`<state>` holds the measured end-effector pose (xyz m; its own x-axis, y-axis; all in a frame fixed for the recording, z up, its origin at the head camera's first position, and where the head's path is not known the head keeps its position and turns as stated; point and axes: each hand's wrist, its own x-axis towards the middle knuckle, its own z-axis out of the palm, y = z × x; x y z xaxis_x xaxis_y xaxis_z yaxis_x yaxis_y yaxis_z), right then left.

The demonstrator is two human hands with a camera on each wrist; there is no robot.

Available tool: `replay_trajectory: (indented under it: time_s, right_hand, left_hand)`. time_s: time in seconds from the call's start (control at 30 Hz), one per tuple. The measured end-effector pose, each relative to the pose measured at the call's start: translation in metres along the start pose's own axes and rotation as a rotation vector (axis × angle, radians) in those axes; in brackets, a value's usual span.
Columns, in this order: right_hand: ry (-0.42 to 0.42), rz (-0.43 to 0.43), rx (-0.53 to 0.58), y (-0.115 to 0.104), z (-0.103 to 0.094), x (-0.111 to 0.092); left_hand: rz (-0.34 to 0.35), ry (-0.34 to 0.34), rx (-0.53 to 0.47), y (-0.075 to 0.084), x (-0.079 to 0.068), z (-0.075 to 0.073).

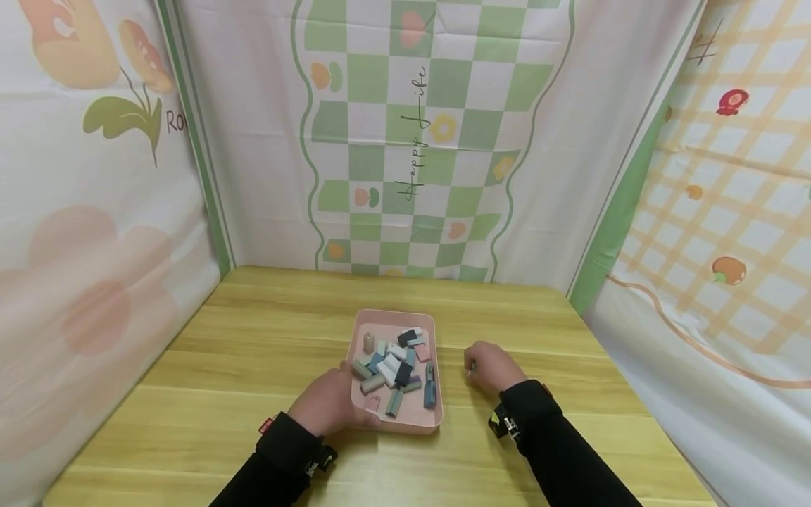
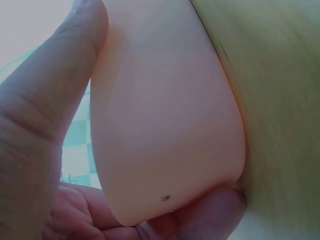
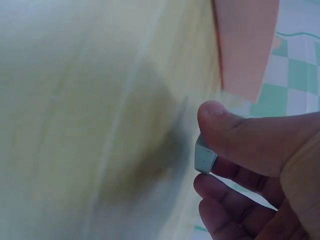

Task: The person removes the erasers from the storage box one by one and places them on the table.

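Observation:
A pink rectangular tray (image 1: 412, 427) lies on the table with a heap of small oblong pieces (image 1: 389, 367) inside, coloured white, navy, blue, grey-green and pink. My left hand (image 1: 326, 403) grips its near left corner; the left wrist view shows the thumb at one side of the tray wall (image 2: 165, 110) and fingers curled at the other. To the right of the tray and apart from it, my right hand (image 1: 496, 367) is held above the table. Between its thumb and fingers it pinches a small pale grey-green block (image 3: 205, 156), mostly covered by the hand in the head view.
The wooden table (image 1: 279, 317) carries the tray near its middle. Behind it hangs a green checked cloth (image 1: 405, 169). Patterned cloth walls stand on the left (image 1: 95, 282) and right (image 1: 709, 246).

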<state>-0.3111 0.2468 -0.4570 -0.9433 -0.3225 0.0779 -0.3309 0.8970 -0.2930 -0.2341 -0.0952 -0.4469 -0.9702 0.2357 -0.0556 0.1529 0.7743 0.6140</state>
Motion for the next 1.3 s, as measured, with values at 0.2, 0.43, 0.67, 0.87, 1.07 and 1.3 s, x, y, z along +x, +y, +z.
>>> replay_trajectory:
  time_s: [0.2,0.43,0.67,0.87,1.07,1.3]
  right_hand:
    - [-0.027,0.010,0.037,0.004,0.006,0.000]
    - [-0.066,0.017,0.010,0.001,0.002,-0.001]
    - [-0.016,0.073,-0.014,-0.034,-0.013,0.002]
    - [-0.017,-0.141,-0.007,-0.077,-0.012,0.002]
    - [-0.174,-0.239,-0.064,-0.099,0.010,-0.007]
    - [-0.145,-0.208,-0.103,-0.107,0.023,-0.009]
  left_hand:
    - [-0.005,0.001,-0.012,-0.001,0.000,0.001]
    - [-0.009,-0.004,-0.012,-0.002,0.002,0.003]
    - [-0.001,0.004,-0.011,-0.003,0.003,0.003]
    - [-0.002,0.001,-0.005,-0.004,0.005,0.005]
    - [0.011,-0.008,-0.011,-0.004,0.002,0.007]
    - [0.020,0.002,-0.018,-0.005,0.000,0.006]
